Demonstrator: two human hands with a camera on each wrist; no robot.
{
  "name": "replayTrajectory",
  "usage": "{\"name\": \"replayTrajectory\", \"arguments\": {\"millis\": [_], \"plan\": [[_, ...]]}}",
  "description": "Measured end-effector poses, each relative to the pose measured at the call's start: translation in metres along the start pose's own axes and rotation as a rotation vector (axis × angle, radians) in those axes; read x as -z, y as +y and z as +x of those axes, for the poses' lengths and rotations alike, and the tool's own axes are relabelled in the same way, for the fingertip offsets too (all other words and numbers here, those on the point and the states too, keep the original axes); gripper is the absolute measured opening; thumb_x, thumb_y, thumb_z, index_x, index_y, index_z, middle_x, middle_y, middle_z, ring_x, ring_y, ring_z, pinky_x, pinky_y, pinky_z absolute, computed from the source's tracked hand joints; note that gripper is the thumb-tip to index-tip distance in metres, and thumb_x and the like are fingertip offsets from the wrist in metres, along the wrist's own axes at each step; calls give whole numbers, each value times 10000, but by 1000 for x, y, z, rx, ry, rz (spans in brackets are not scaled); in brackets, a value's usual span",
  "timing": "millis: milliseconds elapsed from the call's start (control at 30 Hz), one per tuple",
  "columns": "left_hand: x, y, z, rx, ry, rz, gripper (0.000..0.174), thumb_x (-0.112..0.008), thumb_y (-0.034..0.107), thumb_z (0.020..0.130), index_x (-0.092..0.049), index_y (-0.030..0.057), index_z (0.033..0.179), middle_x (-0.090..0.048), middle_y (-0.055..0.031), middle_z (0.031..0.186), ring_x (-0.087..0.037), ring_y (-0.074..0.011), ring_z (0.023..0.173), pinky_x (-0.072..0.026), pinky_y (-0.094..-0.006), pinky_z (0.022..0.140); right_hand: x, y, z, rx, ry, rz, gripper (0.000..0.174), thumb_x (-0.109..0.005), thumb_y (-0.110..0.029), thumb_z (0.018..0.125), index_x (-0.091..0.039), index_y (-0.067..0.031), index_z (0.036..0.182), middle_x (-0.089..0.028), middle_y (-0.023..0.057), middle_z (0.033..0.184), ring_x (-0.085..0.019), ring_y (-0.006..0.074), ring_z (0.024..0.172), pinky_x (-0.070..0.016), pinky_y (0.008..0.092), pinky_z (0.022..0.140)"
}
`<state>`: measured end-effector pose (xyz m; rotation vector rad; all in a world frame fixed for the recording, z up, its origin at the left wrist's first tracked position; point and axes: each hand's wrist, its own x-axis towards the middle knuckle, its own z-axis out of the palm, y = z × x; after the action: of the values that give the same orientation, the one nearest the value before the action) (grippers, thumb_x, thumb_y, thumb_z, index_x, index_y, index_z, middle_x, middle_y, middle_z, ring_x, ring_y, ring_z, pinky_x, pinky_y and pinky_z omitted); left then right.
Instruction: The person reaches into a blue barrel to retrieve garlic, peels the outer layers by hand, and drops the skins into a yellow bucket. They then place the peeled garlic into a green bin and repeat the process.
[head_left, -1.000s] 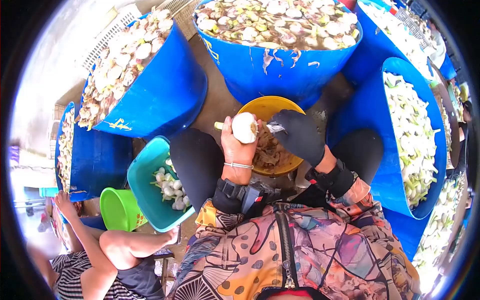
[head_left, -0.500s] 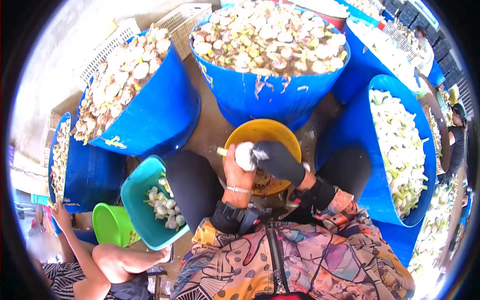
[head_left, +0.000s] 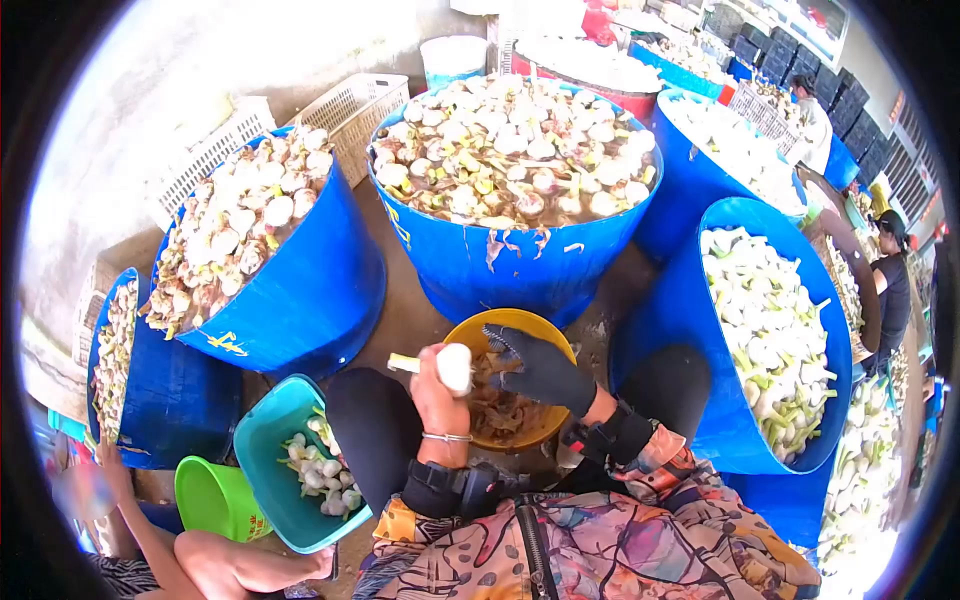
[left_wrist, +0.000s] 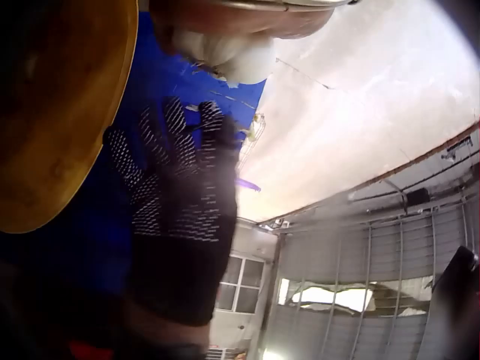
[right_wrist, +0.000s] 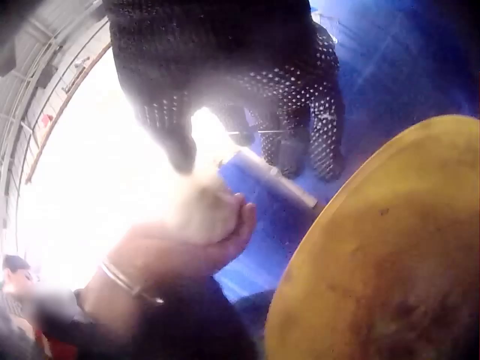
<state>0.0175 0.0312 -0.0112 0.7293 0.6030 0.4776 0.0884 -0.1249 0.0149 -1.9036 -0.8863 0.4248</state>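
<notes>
In the head view my bare left hand (head_left: 438, 402) grips a white garlic bulb (head_left: 456, 369), its pale stem sticking out to the left. My right hand (head_left: 545, 370) wears a black glove and hovers over the yellow bucket (head_left: 470, 328), just right of the bulb. White-dotted gloved fingers (left_wrist: 180, 135) stretch out straight in the left wrist view. A narrow pale strip (right_wrist: 279, 177) shows below the glove in the right wrist view, blurred. Brown peelings (head_left: 495, 405) lie inside the bucket.
A teal basin (head_left: 262, 450) with several peeled bulbs stands left of my knee, beside a green bucket (head_left: 215, 500). Blue tubs heaped with garlic stand ahead (head_left: 490, 265), left (head_left: 320, 280) and right (head_left: 680, 400). Another person's leg (head_left: 240, 570) is at lower left.
The gloved right hand met the bulb half a second ago and is now apart from it, fingers spread. My left hand has turned the bulb. The head view has tilted up.
</notes>
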Motion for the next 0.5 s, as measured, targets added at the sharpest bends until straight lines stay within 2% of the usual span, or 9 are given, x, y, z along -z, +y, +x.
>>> {"name": "replayTrajectory", "arguments": {"millis": [100, 133, 233, 267, 333, 400, 433, 467, 500], "plan": [[-10, -16, -17, -82, -162, 177, 290, -467, 243, 941, -591, -7, 1019, -594, -70, 947, -564, -152, 851, -448, -293, 783, -22, -6, -4, 20, 69, 58, 650, -701, -300, 786, -431, -40, 1317, -543, 189, 1213, -564, 292, 1091, -444, 385, 925], [-18, -18, -31, -173, -234, 216, 302, -480, 212, 927, -555, -14, 1112, -567, -79, 1049, -533, -152, 952, -411, -289, 865, -30, 8, -2, 107, 163, 182, 623, -700, -261, 799, -425, -69, 1324, -557, 140, 1204, -571, 259, 1084, -443, 354, 933], [-26, -12, -48, -142, -440, 244, 424, -461, 218, 926, -438, -40, 1262, -510, -109, 1200, -494, -193, 1107, -325, -316, 1008, -10, 30, -7, -79, 48, 856, 571, -666, -246, 831, -419, -106, 1327, -562, 95, 1197, -588, 219, 1040, -489, 347, 872], [-27, -13, -47, -189, -466, 231, 443, -463, 222, 925, -419, -39, 1280, -489, -110, 1237, -485, -216, 1143, -323, -343, 1031, 3, 41, -8, -273, 57, 1084, 503, -620, -258, 864, -431, -127, 1311, -565, 65, 1172, -599, 210, 998, -532, 343, 763], [-28, -7, -45, -136, -491, 171, 415, -470, 245, 931, -449, -17, 1251, -541, -108, 1171, -544, -214, 1070, -399, -352, 972, 58, -17, -20, -207, 142, 1195, 319, -533, -294, 918, -514, -82, 1155, -605, 43, 1019, -603, 214, 895, -526, 326, 668], [-26, 1, -42, -20, -473, 151, 325, -472, 209, 936, -508, 0, 1182, -594, -93, 1056, -597, -186, 944, -473, -328, 871, 112, -44, -29, 49, 280, 973, 344, -524, -295, 918, -487, -68, 1173, -572, 82, 1071, -574, 240, 952, -489, 380, 764], [-21, 0, -37, 39, -446, 168, 276, -474, 176, 936, -536, 6, 1144, -609, -84, 1002, -609, -168, 884, -496, -311, 822, 138, -47, -36, 205, 489, 350, 356, -519, -296, 918, -474, -61, 1183, -556, 101, 1097, -559, 253, 980, -470, 407, 812], [-17, -3, -34, 99, -421, 186, 232, -475, 144, 936, -563, 12, 1106, -623, -75, 948, -621, -149, 825, -518, -293, 773, 164, -46, -43, 271, 649, 121, 369, -515, -296, 918, -461, -53, 1192, -540, 120, 1122, -545, 267, 1008, -452, 434, 860], [-17, -9, -33, 139, -402, 173, 212, -480, 145, 935, -573, 16, 1074, -625, -68, 902, -615, -143, 772, -520, -285, 729, 185, -38, -45, 347, 748, 274, 382, -510, -296, 918, -448, -46, 1201, -523, 139, 1148, -530, 280, 1036, -433, 461, 907]]}}
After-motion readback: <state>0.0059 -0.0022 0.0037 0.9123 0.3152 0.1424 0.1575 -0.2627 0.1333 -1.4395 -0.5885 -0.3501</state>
